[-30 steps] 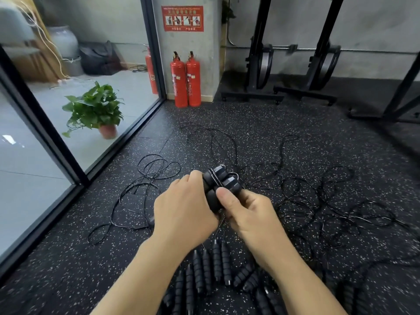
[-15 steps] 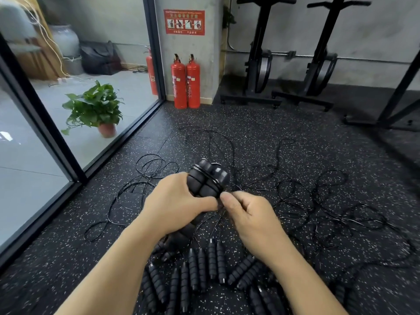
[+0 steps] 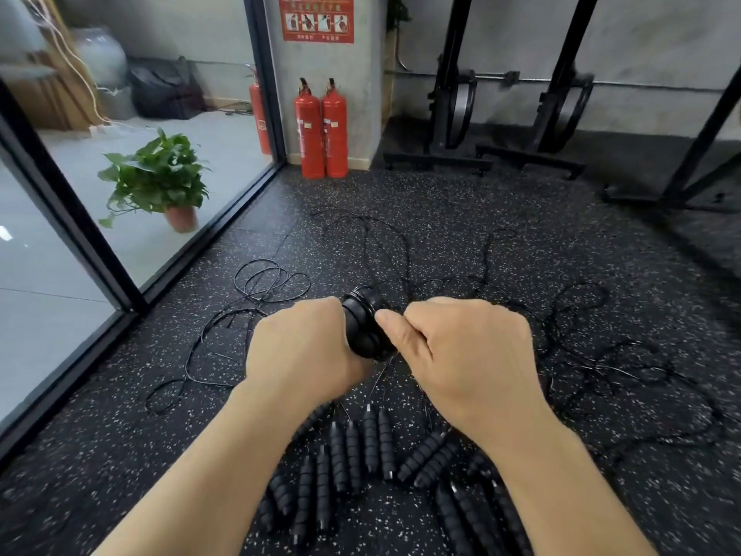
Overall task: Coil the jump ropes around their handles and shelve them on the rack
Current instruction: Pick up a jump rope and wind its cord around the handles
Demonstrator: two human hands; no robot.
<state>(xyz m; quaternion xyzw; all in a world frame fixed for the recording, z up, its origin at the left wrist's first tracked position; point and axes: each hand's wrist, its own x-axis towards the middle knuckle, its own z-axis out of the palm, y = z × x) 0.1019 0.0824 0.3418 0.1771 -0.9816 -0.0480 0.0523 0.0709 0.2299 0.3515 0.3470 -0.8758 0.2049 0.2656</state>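
Observation:
My left hand grips a pair of black foam jump-rope handles held together, with thin black rope wound around their top end. My right hand sits just right of the handles, thumb and fingers pinching the rope against them. Below my hands, several more black ribbed handles lie in pairs on the floor. Their thin black ropes spread in loose tangles across the speckled rubber floor. No storage rack for the ropes is identifiable.
A glass wall with a black frame runs along the left, a potted plant behind it. Two red fire extinguishers stand by the pillar. Black equipment stands line the far wall.
The handle bundle has turned in my left hand, and my right hand has carried the rope round it from below to its right side. The view has tilted slightly.

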